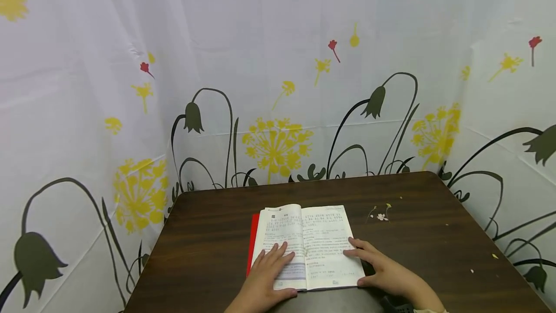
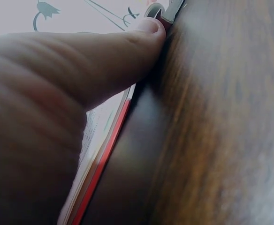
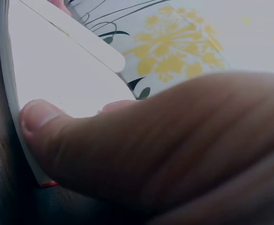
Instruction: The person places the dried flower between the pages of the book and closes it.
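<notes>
An open book (image 1: 326, 238) with printed white pages lies on the dark wooden table, and its red cover (image 1: 253, 235) shows along the left side. My left hand (image 1: 262, 279) rests on the left page, fingers spread, with the thumb by the bottom edge near the spine. On the right page's outer margin lie the fingertips of my right hand (image 1: 386, 272), its thumb at the lower right corner. The right wrist view shows that thumb (image 3: 48, 124) against the book's edge. In the left wrist view the other thumb (image 2: 123, 51) reaches across the page edges.
The wooden table (image 1: 204, 235) extends around the book on both sides. Small flower designs (image 1: 382, 217) mark its surface at the right. Behind it hangs a white curtain (image 1: 278, 37) patterned with flowers. A dark band (image 1: 397, 305) shows near my right wrist.
</notes>
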Tool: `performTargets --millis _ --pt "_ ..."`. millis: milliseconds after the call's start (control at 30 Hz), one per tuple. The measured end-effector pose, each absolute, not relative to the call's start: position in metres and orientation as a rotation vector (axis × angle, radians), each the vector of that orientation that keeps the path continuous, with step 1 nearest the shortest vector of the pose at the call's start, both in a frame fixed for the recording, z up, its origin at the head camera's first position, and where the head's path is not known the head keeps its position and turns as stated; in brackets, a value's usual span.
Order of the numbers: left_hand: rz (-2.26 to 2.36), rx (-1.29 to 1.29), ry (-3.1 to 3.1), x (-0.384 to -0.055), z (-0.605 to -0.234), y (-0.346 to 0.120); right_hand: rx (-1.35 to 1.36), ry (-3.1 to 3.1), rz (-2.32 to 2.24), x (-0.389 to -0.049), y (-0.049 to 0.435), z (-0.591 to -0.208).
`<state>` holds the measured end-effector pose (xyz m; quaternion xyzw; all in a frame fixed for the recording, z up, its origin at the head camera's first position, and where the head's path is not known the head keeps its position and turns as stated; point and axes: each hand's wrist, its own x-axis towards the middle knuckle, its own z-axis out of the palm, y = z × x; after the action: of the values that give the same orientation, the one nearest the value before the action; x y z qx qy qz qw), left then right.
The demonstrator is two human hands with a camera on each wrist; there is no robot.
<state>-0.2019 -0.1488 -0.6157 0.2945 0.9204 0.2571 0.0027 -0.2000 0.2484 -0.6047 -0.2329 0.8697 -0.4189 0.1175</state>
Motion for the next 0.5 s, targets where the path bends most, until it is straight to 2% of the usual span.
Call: performTargets --millis 500 --pt "0.786 0.919 2.903 -0.1998 -0.6136 -0.1470 -0.677 2.492 -1.267 -0.1998 0.2524 -0.6014"
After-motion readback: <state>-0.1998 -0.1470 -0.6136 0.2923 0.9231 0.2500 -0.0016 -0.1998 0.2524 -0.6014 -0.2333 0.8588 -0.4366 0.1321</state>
